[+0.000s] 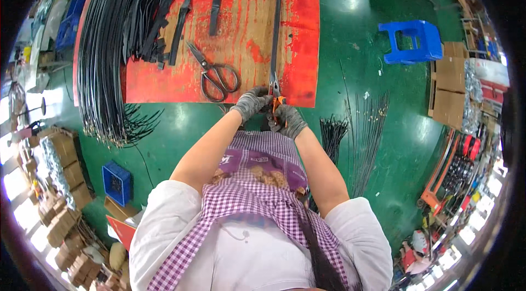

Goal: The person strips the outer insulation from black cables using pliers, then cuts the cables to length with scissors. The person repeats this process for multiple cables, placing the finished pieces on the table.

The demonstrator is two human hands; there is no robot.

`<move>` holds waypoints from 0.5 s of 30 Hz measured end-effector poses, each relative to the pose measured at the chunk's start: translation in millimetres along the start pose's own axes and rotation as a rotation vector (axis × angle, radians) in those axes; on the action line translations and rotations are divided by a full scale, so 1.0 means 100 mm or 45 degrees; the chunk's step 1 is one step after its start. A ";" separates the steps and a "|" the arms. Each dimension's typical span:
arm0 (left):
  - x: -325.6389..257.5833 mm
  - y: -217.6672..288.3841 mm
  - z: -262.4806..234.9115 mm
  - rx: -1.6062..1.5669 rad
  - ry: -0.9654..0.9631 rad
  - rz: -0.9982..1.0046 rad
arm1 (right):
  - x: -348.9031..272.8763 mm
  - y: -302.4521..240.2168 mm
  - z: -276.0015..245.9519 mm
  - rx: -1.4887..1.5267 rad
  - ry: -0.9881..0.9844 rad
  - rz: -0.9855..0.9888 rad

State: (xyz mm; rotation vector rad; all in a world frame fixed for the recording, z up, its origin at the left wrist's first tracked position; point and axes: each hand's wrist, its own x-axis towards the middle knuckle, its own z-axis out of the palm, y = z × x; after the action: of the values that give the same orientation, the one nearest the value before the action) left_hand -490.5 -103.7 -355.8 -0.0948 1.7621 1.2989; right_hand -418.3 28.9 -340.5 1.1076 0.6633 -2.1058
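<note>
My right hand [289,121], in a grey glove, is closed around orange-handled pliers [279,101] at the table's near edge. The metal jaws point away from me, at the near end of a long black strip [276,22] that runs up the table. My left hand [252,104], gloved too, has its fingers pinched together beside the jaws; what lies between them is hidden. Black-handled scissors [211,75] rest on the worn red table [301,33], left of the pliers, blades partly apart. A short black strip [215,12] lies beyond them.
A thick bundle of black cables [101,55] hangs over the table's left near corner, beside a pile of black strips [148,22]. More thin cables [370,132] are at the right. A blue stool [424,42], cardboard boxes [450,85] and a blue crate [116,182] stand around.
</note>
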 end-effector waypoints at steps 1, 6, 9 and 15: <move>0.03 -0.02 0.03 -0.161 0.014 0.047 | -0.06 -0.04 0.04 -0.035 -0.025 -0.014; 0.13 0.27 0.15 -0.519 0.133 -0.169 | -0.04 -0.26 -0.15 0.049 -0.076 0.253; 0.24 0.30 0.26 -0.292 0.227 -0.123 | -0.05 -0.37 -0.24 -0.065 -0.009 0.271; 0.26 0.28 0.23 0.503 0.505 -0.041 | 0.12 -0.44 -0.13 -0.969 0.336 0.205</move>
State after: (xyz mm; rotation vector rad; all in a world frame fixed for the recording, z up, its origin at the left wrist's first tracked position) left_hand -506.1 -62.2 -354.4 -0.1646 2.3149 0.9280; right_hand -449.5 63.3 -351.4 0.9461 1.3105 -1.3702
